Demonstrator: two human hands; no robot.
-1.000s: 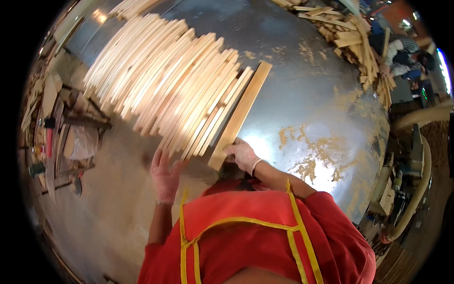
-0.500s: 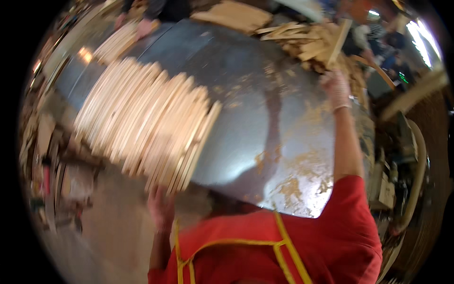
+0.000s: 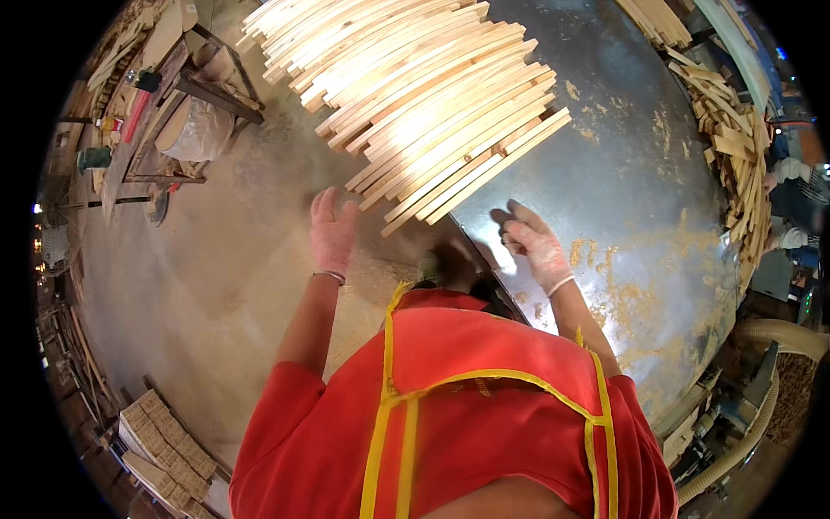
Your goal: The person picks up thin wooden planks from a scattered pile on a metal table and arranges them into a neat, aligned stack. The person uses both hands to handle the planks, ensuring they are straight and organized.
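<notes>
A long row of pale wooden strips [image 3: 432, 102] lies side by side on the grey metal tabletop [image 3: 605, 203], their near ends uneven and jutting past the table's edge. My left hand [image 3: 334, 232], in a pale pinkish glove, hangs off the table just short of those ends, fingers apart and nothing in it. Over the tabletop, beside the last strip of the row, my right hand [image 3: 538, 251] wears a similar glove with dark fingertips. Its fingers are loosely bent, apart and empty. Neither hand touches the wood.
Offcuts [image 3: 731, 143] are heaped along the table's right side, and a person [image 3: 794, 203] stands beyond them. Sawdust [image 3: 631, 290] is scattered on the metal. A ribbed hose [image 3: 752, 432] runs at the lower right. Bundled wood blocks [image 3: 164, 441] sit at the lower left; a wooden stand [image 3: 216, 104] is at the upper left.
My right hand has come back from a wooden piece at the offcut heap toward my body. My left hand has come off the strips' near ends. The view has turned left.
</notes>
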